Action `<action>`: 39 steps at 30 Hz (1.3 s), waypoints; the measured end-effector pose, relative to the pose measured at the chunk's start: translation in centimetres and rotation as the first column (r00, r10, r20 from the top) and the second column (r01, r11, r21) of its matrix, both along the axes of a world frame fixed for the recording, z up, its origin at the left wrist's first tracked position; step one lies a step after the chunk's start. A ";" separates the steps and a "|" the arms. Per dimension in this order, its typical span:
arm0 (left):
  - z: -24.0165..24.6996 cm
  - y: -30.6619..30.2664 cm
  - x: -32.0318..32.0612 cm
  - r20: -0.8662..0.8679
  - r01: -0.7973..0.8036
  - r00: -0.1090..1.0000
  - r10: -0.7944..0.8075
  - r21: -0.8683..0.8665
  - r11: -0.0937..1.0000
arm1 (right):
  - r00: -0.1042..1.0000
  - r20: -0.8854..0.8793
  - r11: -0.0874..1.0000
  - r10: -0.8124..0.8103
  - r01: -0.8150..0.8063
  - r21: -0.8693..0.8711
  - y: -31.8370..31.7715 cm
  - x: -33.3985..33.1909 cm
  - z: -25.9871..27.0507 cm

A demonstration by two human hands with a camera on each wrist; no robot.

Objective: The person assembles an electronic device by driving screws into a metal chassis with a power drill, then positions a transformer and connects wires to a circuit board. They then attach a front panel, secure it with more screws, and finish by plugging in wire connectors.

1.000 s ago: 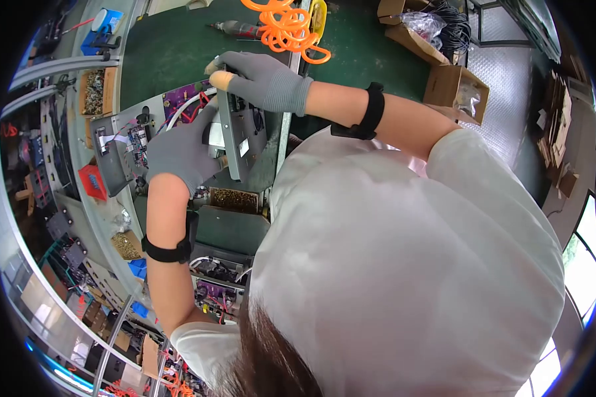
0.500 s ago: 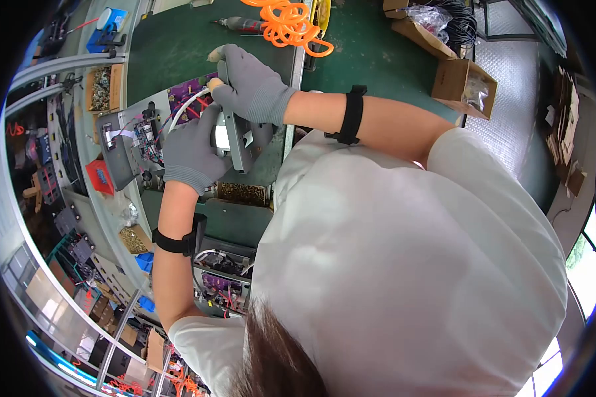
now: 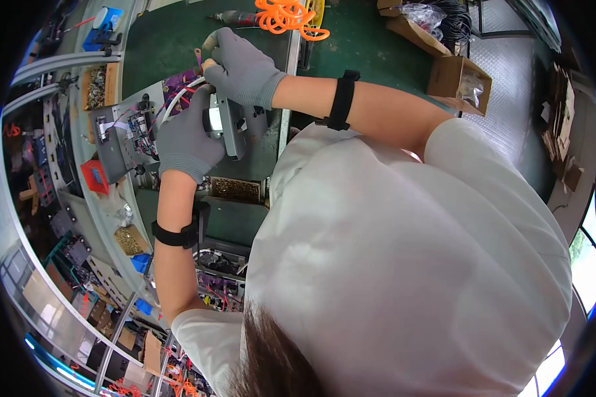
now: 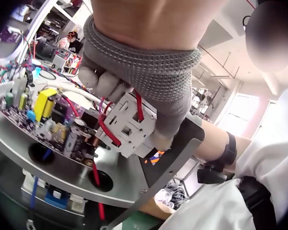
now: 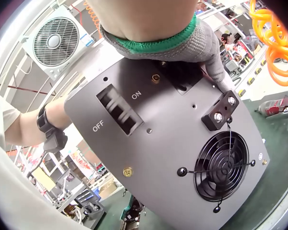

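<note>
In the head view my gloved left hand (image 3: 191,144) is beside a grey metal panel (image 3: 234,127). The left wrist view shows that hand (image 4: 139,79) gripping a white switch block (image 4: 127,125) with red wires, against the panel's inner side. My right hand (image 3: 246,69) is over the panel's upper end, thumb and forefinger apart with nothing visible between them. A lug (image 3: 198,55) stands near its fingertips. In the right wrist view that hand (image 5: 182,52) lies along the panel's top edge, a fingertip near a black terminal block (image 5: 221,111); other fingers are hidden.
A circuit board (image 3: 139,129) with wires lies left of the hands. A power tool (image 3: 235,18) and orange coiled hose (image 3: 281,14) are at the top. Around the bench are a red bin (image 3: 95,176), a screw tray (image 3: 235,190) and a cardboard box (image 3: 447,78).
My right hand has moved up and left along the panel's upper end, its thumb and forefinger now off the edge. The lug has come into view. My left hand has stayed at the block.
</note>
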State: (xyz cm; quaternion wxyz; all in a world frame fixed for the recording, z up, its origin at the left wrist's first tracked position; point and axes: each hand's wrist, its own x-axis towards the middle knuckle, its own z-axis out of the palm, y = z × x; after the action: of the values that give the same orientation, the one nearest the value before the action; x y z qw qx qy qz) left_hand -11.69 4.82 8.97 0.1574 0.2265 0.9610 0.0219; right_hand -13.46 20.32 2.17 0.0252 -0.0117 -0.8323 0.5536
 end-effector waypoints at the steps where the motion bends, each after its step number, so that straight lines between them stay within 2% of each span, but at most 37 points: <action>1: 0.0 -0.1 -0.1 0.032 -0.003 0.999 0.003 -0.003 1.000 | 1.000 0.009 1.000 0.006 -0.005 -0.014 0.1 0.1 0.1; 6: 0.4 -0.2 -0.3 0.062 0.056 0.996 -0.057 0.011 0.998 | 1.000 -0.004 1.000 0.014 -0.014 0.002 0.0 -0.2 -0.3; 8: 0.0 0.2 0.3 0.070 -0.095 0.993 0.097 -0.027 0.995 | 1.000 -0.013 1.000 0.003 -0.002 0.021 -0.1 -0.2 -0.5; 12: -0.6 -0.8 -0.2 0.111 -0.098 0.990 0.090 0.072 0.993 | 1.000 -0.007 1.000 0.003 -0.003 0.019 -0.1 -0.1 -0.3; 15: 0.1 -1.0 -0.8 0.173 -0.066 0.984 0.051 0.081 0.995 | 1.000 0.001 1.000 0.007 -0.007 0.028 0.1 -0.1 0.2; 17: -0.1 -1.4 -1.5 0.284 -0.045 0.959 -0.017 0.208 0.977 | 1.000 0.017 0.999 -0.001 0.001 0.033 0.1 -0.1 0.2; 21: -0.2 -1.6 -2.1 0.316 0.015 0.944 -0.094 0.243 0.970 | 1.000 0.018 1.000 0.011 -0.011 0.006 0.0 -0.3 -0.3; 24: -0.4 -1.2 -1.2 0.310 -0.021 0.950 -0.036 0.179 0.984 | 0.999 0.034 1.000 -0.004 0.003 0.031 0.0 -0.2 0.2; 26: -1.2 -1.1 -0.5 0.184 -0.128 0.978 0.094 0.183 0.975 | 0.998 0.053 0.998 -0.018 0.015 0.054 -0.3 0.1 0.4; 27: -1.1 -1.2 -0.6 0.185 -0.127 0.978 0.093 0.179 0.976 | 0.999 0.043 0.998 -0.032 0.029 0.059 -0.3 0.1 0.3; 29: -0.7 -0.9 -0.8 0.205 -0.076 0.976 0.066 0.039 0.996 | 0.998 0.039 0.997 -0.046 0.043 0.069 -0.2 0.4 0.2; 33: 0.9 0.1 -0.7 0.245 -0.084 0.966 0.088 -0.026 0.996 | 0.998 0.058 1.000 -0.017 0.016 0.008 -0.1 -0.1 0.2; 35: 1.2 0.6 -0.6 0.243 -0.093 0.962 0.125 -0.138 0.986 | 0.998 0.066 1.000 -0.004 0.005 -0.022 -0.1 0.0 0.2; 39: 1.4 0.7 -0.2 0.239 -0.133 0.959 0.152 -0.093 0.987 | 0.999 0.042 0.998 -0.012 0.015 -0.060 0.0 0.0 -0.2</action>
State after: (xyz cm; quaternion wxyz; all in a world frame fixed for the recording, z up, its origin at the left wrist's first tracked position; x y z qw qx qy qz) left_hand -11.87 5.51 10.42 0.2816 0.1460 0.9481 0.0244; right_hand -13.47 20.33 1.95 0.0110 -0.0296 -0.8154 0.5780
